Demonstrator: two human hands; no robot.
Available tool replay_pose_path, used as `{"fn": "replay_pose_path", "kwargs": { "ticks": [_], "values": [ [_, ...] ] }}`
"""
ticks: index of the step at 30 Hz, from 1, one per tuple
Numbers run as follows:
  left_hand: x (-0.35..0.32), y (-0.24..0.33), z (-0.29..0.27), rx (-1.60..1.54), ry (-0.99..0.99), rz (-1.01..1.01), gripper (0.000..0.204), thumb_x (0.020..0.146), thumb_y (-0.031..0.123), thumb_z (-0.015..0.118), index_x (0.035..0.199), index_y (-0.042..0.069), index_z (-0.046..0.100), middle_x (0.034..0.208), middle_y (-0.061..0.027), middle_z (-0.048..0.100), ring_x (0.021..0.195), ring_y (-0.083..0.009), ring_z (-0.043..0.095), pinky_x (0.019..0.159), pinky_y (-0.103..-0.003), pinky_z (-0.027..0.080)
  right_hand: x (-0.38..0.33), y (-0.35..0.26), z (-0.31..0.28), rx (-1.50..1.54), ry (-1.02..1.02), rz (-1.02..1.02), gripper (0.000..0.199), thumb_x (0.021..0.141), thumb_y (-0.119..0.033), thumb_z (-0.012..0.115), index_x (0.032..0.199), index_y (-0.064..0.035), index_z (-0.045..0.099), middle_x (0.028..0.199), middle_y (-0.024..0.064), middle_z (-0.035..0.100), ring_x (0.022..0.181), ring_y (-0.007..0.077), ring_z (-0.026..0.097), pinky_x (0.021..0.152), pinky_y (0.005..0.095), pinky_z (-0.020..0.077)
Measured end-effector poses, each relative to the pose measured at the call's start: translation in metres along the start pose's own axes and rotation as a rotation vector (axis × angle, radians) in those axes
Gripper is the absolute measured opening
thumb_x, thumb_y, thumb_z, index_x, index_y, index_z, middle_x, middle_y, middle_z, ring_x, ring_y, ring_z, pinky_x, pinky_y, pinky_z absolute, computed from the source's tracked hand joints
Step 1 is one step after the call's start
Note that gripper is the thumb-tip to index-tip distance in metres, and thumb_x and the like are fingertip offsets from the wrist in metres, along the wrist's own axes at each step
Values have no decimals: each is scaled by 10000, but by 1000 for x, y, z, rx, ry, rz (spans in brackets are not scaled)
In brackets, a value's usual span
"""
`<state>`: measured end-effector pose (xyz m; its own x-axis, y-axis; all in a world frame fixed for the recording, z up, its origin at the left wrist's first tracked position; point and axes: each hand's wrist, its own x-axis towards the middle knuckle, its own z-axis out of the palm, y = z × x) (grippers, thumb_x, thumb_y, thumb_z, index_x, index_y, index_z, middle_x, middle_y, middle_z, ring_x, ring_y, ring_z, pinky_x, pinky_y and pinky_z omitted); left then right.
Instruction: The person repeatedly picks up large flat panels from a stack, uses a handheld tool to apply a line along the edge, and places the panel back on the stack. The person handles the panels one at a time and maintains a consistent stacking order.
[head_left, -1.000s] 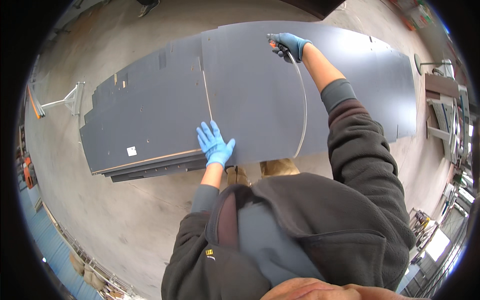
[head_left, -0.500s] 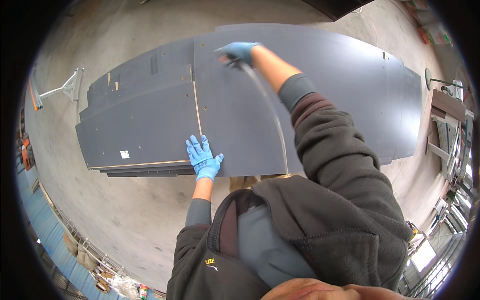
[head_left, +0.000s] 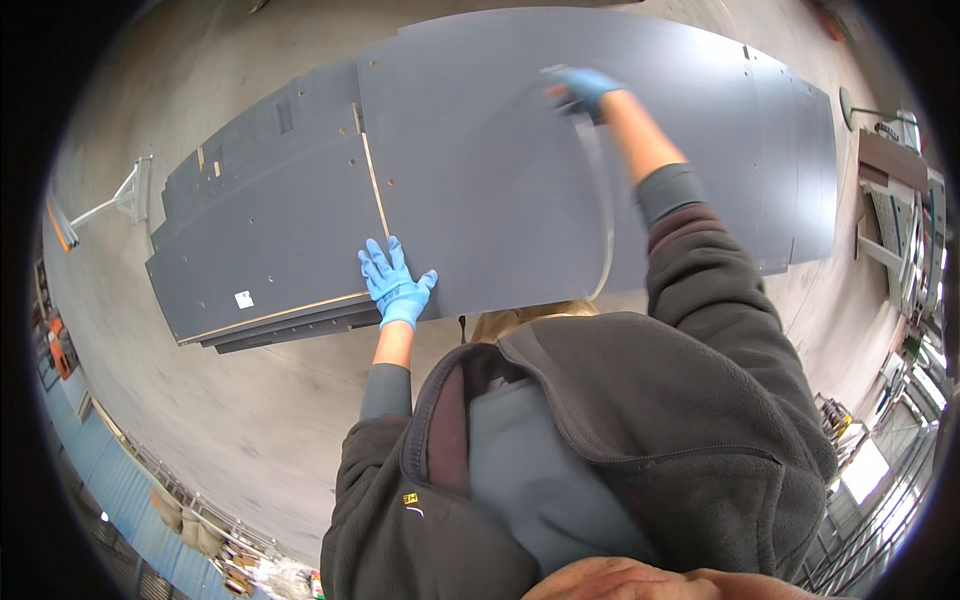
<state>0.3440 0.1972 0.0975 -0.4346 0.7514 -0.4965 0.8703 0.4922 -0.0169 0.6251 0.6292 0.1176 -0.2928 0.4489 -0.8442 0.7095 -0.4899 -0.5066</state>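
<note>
Large dark grey panels [head_left: 480, 190] lie in a stack before me, with small holes and a pale raw edge showing along the left-hand board [head_left: 290, 225]. My left hand [head_left: 397, 292], in a blue glove, rests flat with fingers spread where that board's corner meets the larger panel. Out over the larger panel, my right hand [head_left: 594, 88], also gloved, is closed around what looks like an air blow gun [head_left: 562, 98], smeared by motion. A clear hose [head_left: 608, 215] runs from it back over the near edge toward my body. A small white label [head_left: 243, 299] sticks to the left-hand board.
A white metal stand [head_left: 128, 195] is on the concrete floor at the left. To the right are a disc-shaped stand [head_left: 848, 108] with a pole and leaning boards [head_left: 890, 165]. A blue corrugated wall [head_left: 120, 470] lies at the lower left.
My right hand has swept to the right across the larger panel, carrying the air blow gun and hose with it. My left hand stays spread at the board's corner. The view has shifted slightly.
</note>
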Motion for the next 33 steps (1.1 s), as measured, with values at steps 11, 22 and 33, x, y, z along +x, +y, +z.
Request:
{"fn": "replay_pose_path", "kwargs": {
  "ticks": [11, 22, 33],
  "values": [
    [27, -93, 28, -677, 138, 295, 578, 960, 10, 537, 1534, 65, 557, 1679, -195, 434, 1605, -368, 316, 1318, -439, 266, -155, 119, 214, 51, -455, 103, 510, 1035, -465, 630, 1454, -173, 643, 1250, 42, 730, 1123, 226, 694, 963, 439, 554],
    [6, 0, -3, -113, 184, 220, 1027, 855, 478, 772, 1680, 79, 308, 1756, -250, 212, 1633, -448, 161, 1323, -538, 182, -353, 424, -152, 238, 777, 780, 456, 1080, -494, 452, 1062, -97, 675, 756, 71, 660, 572, 190, 600, 545, 369, 455],
    [73, 279, -62, -163, -17, 234, 1121, 856, 542, 782, 1722, 139, 195, 1783, -246, 98, 1641, -480, 50, 1328, -551, 101, -250, 318, -225, 329, 520, 354, 529, 1018, -661, 567, 908, -150, 646, 705, -7, 609, 566, 123, 574, 552, 328, 439]
  ]
}}
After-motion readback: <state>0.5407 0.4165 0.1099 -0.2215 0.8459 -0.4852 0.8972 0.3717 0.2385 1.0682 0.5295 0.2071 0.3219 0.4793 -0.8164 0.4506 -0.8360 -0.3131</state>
